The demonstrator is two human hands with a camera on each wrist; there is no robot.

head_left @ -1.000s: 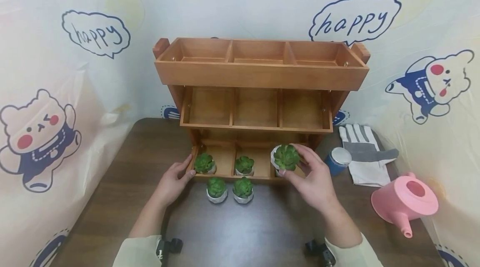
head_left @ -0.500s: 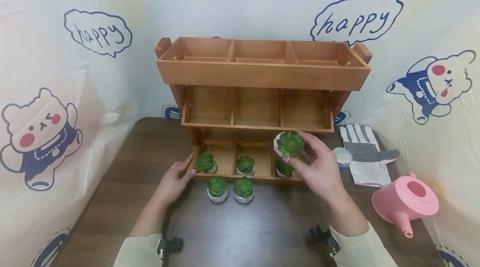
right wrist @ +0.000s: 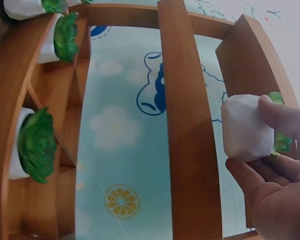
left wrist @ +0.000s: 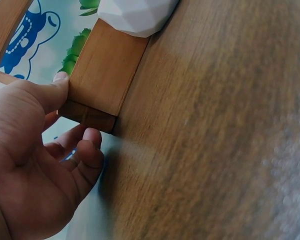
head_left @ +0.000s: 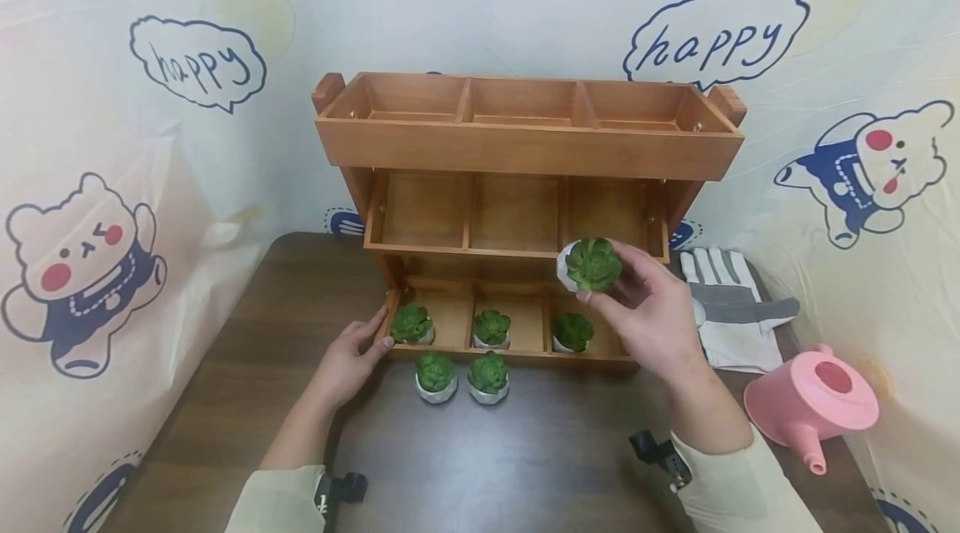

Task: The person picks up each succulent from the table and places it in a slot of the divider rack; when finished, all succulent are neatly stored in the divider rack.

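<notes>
My right hand [head_left: 658,318] pinches a small potted succulent [head_left: 592,265] between thumb and fingers; its white faceted pot [right wrist: 246,127] shows in the right wrist view, level with the middle tier's front. My left hand [head_left: 347,362] grips the left end of the bottom tier of a three-tier wooden planter shelf [head_left: 525,151], thumb at the front corner [left wrist: 92,100]. Each compartment of that bottom tier holds one succulent: left [head_left: 411,323], middle [head_left: 492,328] and right [head_left: 573,331]. Two more succulents, one on the left [head_left: 436,375] and one on the right [head_left: 488,376], stand on the table before it.
A pink watering can [head_left: 810,400] stands at the right, with a grey and white glove [head_left: 738,325] behind it. My right hand mostly hides a metal-lidded can beside the glove. Printed cloth [head_left: 480,8] hangs around the brown table [head_left: 480,466].
My right hand has lifted its succulent up and to the right, away from the bottom tier. The succulent in the right compartment has come into view. My left hand stays at the shelf's end.
</notes>
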